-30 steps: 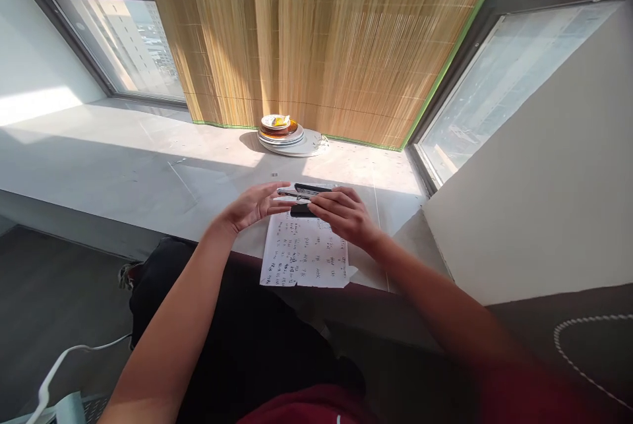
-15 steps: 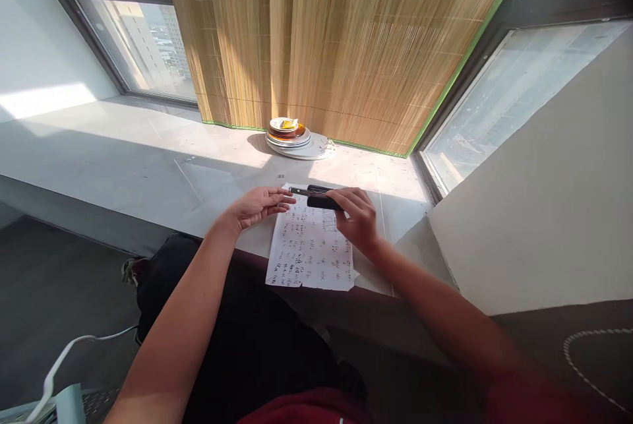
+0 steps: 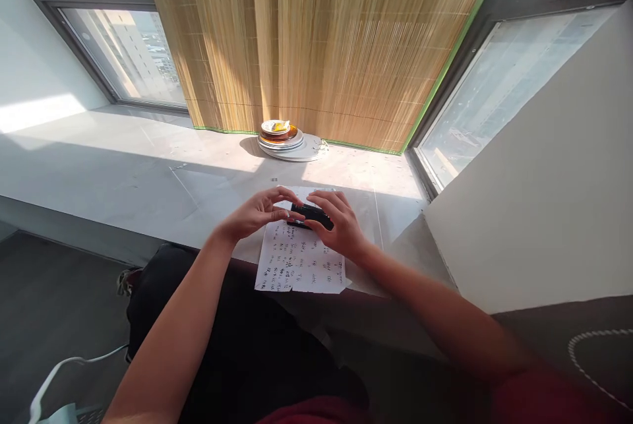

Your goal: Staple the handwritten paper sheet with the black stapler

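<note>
A black stapler lies sideways between my two hands, low over a sheet of handwritten paper. My left hand has its thumb and fingertips closed on the stapler's left end. From the other side my right hand grips the right end, thumb below and fingers above. The fingers hide parts of both ends. Beneath the hands, the paper's upper part is partly covered; its lower edge hangs over the sill's front edge.
Stacked plates with a small yellow packet on top stand by the bamboo blind. A tiny grey piece lies on the pale sill. A white wall closes off the right side. A white cable hangs at lower left.
The stapler, earlier spread apart with a metal strip jutting left, now looks folded together and lower. Both hands have closed in on it; the left hand now grips its left end.
</note>
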The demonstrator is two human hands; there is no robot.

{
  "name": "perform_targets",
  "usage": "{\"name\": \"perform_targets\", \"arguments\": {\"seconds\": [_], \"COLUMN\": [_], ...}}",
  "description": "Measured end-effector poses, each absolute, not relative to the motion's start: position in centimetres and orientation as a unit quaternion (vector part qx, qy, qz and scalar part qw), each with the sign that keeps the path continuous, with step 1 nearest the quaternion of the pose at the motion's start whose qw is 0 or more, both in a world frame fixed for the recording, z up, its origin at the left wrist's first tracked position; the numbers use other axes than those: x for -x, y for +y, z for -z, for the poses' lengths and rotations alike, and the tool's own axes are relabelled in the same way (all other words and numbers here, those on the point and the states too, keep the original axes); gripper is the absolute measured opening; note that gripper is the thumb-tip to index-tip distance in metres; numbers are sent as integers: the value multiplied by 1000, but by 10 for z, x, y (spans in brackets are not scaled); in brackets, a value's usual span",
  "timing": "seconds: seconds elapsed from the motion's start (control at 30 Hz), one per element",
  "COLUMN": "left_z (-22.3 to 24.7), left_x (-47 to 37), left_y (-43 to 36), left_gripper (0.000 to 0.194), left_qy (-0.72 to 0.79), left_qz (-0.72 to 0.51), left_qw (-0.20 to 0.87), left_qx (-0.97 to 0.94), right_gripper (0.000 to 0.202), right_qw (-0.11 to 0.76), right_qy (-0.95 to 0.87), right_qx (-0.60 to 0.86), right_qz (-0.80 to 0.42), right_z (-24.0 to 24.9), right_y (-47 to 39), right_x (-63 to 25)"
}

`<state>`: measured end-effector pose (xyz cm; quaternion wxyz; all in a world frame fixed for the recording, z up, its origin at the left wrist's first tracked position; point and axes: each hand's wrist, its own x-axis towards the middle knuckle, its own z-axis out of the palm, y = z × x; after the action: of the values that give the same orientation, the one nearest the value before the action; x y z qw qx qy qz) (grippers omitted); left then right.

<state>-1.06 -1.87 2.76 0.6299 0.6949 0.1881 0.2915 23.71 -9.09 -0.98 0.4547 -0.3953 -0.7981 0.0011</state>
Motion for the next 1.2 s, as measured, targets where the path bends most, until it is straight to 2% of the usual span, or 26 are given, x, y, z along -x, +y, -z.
{"name": "perform_targets", "arguments": {"seconds": [0.17,0.37,0.5,0.6,0.7,0.77,0.83,0.93,1.0,1.1,1.2], "left_z": [-28,-14,-14,-19,-20,-16,-9,6,19,34,41], "left_x": [-4,-16,-16,-10,0,10,21,32,34,31,29], "left_y": [-34,-33,-35,-35,-21,0,26,62,78,86,84], "left_gripper": [63,62,67,79,67,55,51,41,42,50,54], "left_qy": [205,168,162,150,188,242,312,439,455,452,456], "left_qz": [-294,-299,-319,-337,-431,-528,-582,-475,-374,-236,-182], "left_qw": [636,634,625,613,548,473,404,260,180,129,99], "left_qx": [-684,-693,-694,-699,-692,-662,-633,-717,-788,-850,-865], "right_gripper": [34,19,18,18,18,18,19,21,21,28,41], "right_qw": [412,399,431,504,573,576,552,474,405,337,300], "right_qy": [-842,-845,-836,-785,-683,-640,-629,-625,-628,-641,-664], "right_qx": [342,352,337,357,453,510,546,618,660,687,684], "right_qz": [66,53,47,42,18,-9,-34,-60,-71,-61,-45], "right_z": [13,17,8,-3,-10,-7,3,20,29,35,36], "right_y": [-101,-92,-91,-92,-83,-68,-50,-29,-21,-20,-21], "right_x": [-231,-230,-231,-236,-252,-270,-292,-321,-333,-337,-334]}}
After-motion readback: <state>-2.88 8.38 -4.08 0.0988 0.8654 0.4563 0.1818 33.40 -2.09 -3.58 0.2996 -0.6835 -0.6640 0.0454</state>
